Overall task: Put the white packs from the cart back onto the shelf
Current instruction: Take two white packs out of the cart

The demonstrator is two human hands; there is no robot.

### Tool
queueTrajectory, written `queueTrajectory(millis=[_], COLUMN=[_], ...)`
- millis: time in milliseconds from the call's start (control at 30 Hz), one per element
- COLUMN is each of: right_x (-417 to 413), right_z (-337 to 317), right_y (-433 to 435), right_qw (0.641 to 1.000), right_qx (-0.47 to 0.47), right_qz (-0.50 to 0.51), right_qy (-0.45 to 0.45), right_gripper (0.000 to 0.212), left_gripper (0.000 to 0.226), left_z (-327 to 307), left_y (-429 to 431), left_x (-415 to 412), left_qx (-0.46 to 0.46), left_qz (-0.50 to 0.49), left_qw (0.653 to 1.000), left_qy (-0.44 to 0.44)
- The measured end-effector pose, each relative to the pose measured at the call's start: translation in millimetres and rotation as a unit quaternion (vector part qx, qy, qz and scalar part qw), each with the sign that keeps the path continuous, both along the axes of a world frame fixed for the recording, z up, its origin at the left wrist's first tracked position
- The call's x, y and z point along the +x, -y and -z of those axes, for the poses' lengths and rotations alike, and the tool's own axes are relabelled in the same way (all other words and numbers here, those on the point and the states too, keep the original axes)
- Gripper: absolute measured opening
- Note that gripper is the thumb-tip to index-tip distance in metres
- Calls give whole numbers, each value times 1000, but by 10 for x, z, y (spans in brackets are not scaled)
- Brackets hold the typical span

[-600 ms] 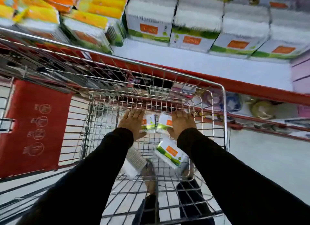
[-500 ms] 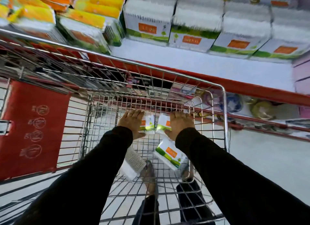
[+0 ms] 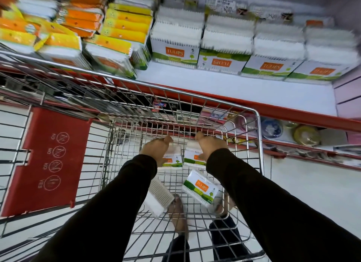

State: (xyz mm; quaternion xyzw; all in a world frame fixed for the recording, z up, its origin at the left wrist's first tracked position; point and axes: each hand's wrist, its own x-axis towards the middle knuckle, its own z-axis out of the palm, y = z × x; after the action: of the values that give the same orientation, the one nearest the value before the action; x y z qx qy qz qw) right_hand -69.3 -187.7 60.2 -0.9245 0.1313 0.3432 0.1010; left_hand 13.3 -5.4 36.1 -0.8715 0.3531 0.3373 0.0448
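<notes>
Both my arms reach down into the wire cart (image 3: 257,128). My left hand (image 3: 156,149) is closed around a white pack with a green and orange label (image 3: 172,159). My right hand (image 3: 212,146) grips a second white pack (image 3: 192,157) beside it. Two more white packs lie on the cart floor: one label-up (image 3: 200,187) under my right forearm, one on its side (image 3: 159,198) under my left forearm. The white shelf (image 3: 224,89) lies beyond the cart's far rim, with a row of like white packs (image 3: 222,52) standing at its back.
Yellow and orange packs (image 3: 121,27) are stacked on the shelf's left part. The cart's red child-seat flap (image 3: 50,160) hangs at the left. A lower shelf at the right holds round tins (image 3: 306,135). My feet show through the cart floor.
Both hands have curled from flat on top of the two packs to gripping them. The view has tilted so more of the shelf shows.
</notes>
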Motion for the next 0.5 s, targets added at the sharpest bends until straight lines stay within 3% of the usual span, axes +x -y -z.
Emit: queueTrajectory(millis=[167, 500], right_x=[-46, -314], right_z=[-315, -1447], right_y=[-50, -115], right_qw=[999, 997], right_qx=[-24, -5], right_qz=[-26, 61], right_qy=[2, 47], right_gripper=[33, 23], left_gripper=[50, 53], left_z=[-296, -1396], left_y=[-123, -356], left_x=[-30, -158], left_qx=[8, -8], left_qz=[0, -42], left_qw=[999, 996], left_qy=[44, 79])
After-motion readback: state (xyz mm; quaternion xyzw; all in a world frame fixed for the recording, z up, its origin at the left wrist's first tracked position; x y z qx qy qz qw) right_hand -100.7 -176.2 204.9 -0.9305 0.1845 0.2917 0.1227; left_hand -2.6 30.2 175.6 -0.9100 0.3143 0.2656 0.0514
